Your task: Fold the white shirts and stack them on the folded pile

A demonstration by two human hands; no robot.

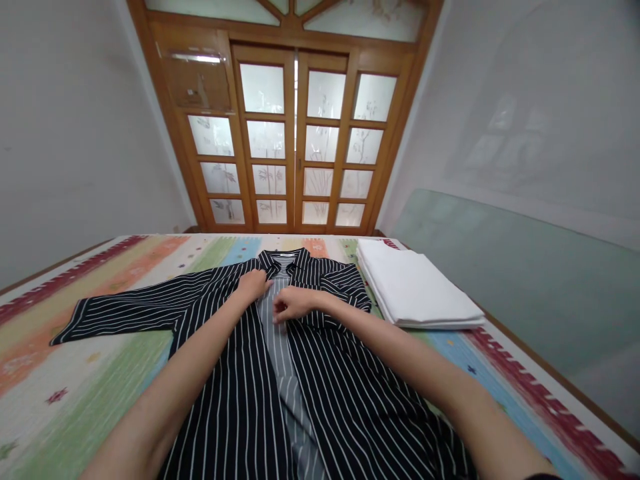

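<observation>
A black shirt (235, 380) with white stripes lies face up, its front open down the middle and the grey inside of its back showing. Just below the collar, my left hand (254, 285) is closed on the front edge on the left side. My right hand (294, 303) is over the opening, lower and to the right, its fingers curled in; whether cloth is between them I cannot tell. The left sleeve (135, 307) stretches out flat to the left. On the right, the other sleeve (345, 283) is bunched beside the shirt's body, partly behind my right forearm.
A folded white cloth (420, 283) lies right of the shirt. Underneath is a striped, multicoloured bedspread (115, 380). A pale green panel (515, 267) runs along the right wall. Wooden doors with glass panes (295, 140) stand beyond the far edge.
</observation>
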